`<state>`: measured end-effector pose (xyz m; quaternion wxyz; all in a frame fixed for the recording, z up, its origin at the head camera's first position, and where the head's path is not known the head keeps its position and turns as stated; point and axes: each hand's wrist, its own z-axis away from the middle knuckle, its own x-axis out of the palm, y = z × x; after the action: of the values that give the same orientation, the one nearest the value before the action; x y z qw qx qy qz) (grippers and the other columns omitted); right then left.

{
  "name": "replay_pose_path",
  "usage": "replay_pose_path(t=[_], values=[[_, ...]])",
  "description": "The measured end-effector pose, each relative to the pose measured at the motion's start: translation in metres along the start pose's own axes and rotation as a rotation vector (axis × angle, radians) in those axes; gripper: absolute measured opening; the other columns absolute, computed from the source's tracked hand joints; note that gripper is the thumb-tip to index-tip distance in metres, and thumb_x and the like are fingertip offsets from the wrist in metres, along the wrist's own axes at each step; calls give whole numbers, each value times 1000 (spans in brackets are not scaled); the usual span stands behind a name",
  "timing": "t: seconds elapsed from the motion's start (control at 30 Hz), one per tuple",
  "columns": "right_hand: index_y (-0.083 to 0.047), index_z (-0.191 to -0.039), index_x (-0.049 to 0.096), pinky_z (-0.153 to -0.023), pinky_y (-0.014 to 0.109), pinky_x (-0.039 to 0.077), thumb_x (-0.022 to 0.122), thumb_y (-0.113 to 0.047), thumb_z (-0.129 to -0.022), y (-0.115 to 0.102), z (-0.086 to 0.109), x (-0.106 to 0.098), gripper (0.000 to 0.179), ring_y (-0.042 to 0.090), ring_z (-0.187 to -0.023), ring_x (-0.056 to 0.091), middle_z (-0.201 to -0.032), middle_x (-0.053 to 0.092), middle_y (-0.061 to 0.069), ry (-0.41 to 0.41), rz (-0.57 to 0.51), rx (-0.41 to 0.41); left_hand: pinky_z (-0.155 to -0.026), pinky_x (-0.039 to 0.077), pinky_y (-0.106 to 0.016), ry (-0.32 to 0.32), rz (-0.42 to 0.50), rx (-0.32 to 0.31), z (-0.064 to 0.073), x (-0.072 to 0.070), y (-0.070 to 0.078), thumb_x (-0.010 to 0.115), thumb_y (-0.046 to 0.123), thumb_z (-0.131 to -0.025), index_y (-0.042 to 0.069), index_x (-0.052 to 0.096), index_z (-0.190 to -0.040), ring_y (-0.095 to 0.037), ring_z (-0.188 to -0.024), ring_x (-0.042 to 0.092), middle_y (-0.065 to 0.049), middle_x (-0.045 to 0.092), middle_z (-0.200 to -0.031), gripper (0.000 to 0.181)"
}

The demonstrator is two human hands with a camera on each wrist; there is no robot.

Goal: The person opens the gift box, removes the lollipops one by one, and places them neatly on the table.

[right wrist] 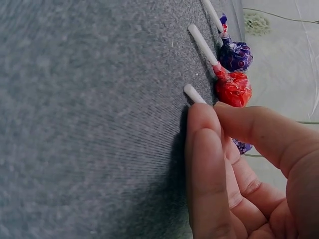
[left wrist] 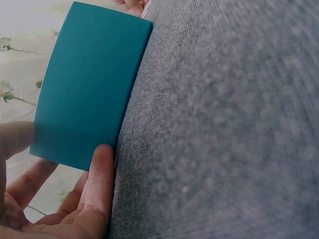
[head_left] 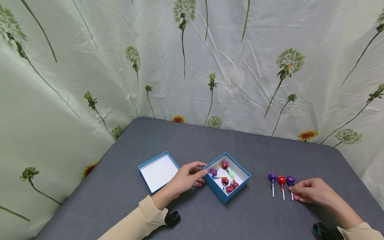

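Observation:
My left hand [head_left: 189, 175] holds the left corner of a blue box [head_left: 216, 190], thumb and fingers on either side. In the left wrist view one teal-blue wall [left wrist: 94, 84] of that box fills the upper left. Several lollipops [head_left: 229, 189] in red and purple wrappers lie inside its white interior. Over to the right, my right hand [head_left: 313, 191] pinches the white stick of a purple lollipop [head_left: 290, 180] between thumb and fingers. A red lollipop [head_left: 281, 180] and another purple lollipop [head_left: 272, 177] lie beside it in a row, heads pointing away from me.
The box lid [head_left: 159, 173] lies left of the box with its white inside facing up, partly behind my left hand. Everything stands on a grey cloth-covered table [head_left: 255, 220]. A white curtain [head_left: 234, 60] printed with dandelions hangs behind the table and along its left side.

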<state>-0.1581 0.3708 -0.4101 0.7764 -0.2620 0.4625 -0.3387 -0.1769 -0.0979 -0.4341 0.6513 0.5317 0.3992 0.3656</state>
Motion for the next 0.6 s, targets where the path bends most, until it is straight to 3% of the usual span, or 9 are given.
replay_pose_path(t=[0.6], values=[[1, -96, 78, -65, 22, 63, 72, -23, -104, -4, 2, -2, 27, 4, -70, 71, -77, 77, -4, 41, 17, 23, -86, 67, -36, 2, -2, 5, 0, 0, 0, 65, 31, -110, 9, 64, -144, -19, -96, 76, -16, 72, -127, 40]])
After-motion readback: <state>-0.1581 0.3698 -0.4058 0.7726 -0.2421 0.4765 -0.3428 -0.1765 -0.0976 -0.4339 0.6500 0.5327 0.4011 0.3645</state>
